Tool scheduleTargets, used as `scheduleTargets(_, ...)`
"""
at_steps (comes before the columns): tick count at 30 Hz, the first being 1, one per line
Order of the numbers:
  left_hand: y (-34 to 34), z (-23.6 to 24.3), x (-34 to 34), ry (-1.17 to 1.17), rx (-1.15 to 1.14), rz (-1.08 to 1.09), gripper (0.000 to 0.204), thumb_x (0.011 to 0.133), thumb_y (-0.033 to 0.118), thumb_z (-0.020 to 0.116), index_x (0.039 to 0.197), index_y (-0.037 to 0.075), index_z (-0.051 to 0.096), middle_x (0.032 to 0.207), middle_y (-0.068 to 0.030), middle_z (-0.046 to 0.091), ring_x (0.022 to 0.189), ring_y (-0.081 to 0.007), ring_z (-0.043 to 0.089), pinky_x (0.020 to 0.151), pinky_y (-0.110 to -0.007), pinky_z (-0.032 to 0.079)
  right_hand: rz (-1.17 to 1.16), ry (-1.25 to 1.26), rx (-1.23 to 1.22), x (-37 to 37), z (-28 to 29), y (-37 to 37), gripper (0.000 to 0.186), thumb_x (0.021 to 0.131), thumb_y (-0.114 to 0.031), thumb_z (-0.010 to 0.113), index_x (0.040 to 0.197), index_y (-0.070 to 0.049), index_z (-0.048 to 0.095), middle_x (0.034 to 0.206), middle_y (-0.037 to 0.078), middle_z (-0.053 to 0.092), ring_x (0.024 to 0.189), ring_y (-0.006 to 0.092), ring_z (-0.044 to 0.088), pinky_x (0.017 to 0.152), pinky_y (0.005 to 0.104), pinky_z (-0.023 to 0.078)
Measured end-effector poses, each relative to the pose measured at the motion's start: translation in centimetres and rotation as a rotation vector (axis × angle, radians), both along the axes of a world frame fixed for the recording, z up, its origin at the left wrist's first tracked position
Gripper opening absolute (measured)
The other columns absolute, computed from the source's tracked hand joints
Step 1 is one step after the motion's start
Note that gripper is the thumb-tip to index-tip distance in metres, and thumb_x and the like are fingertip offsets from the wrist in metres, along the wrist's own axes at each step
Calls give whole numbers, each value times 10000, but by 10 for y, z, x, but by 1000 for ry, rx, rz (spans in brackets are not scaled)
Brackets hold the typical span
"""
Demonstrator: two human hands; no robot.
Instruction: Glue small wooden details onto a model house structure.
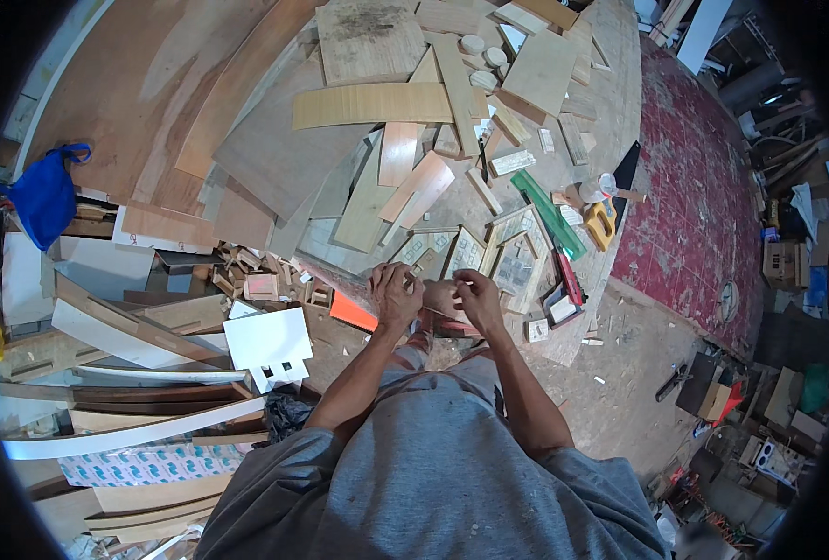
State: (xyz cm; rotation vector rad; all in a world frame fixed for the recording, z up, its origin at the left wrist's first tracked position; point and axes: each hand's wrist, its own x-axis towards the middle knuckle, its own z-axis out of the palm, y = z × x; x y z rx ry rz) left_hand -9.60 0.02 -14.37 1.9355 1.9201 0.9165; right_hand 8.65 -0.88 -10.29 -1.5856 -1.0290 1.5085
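My left hand (397,295) is over the near edge of the workbench, its fingers curled inward. Facing it a short way to the right, my right hand (479,301) has its fingertips drawn together in a pinch. Anything between the fingers of either hand is too small or hidden to make out. Just beyond the hands lie pale wooden panels with small window frames (466,250). A house-shaped wooden frame (519,257) rests to their right, near my right hand. A red-handled tool (571,278) and a small pale block (536,330) are farther right.
Loose boards (372,107) and offcuts cover the bench's far part. A green strip (549,215), a yellow-handled saw (602,225) and a jar (606,185) lie right. Left are an orange piece (351,311), a white panel with cut-outs (269,343), stacked strips (153,425) and a blue bag (46,198).
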Motion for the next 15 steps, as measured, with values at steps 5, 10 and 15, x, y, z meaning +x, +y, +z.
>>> scheduleTargets(5,3,2,1,20,7,-19,288,705,131,704,976,73,626,1034,-70,641,1062,-323,525,917,-456,407,-72,9,-71,37,10,-35,256,954,-108,541,1161,34,594,995,97,623,816,158,635,623,293,582)
scheduleTargets(10,4,-1,-1,-20,-14,-21,263,705,151,708,940,105,600,1012,-44,628,1069,-304,519,912,-466,398,-127,2,-121,53,8,-59,254,950,-109,548,1157,29,599,1002,88,622,806,145,637,614,292,585)
scheduleTargets(15,2,1,0,-6,-28,-33,279,700,146,713,957,105,612,1012,-37,630,1058,-289,524,915,-463,392,-129,2,-118,59,-1,-72,251,944,-95,541,1157,25,599,999,81,622,798,139,636,607,286,575)
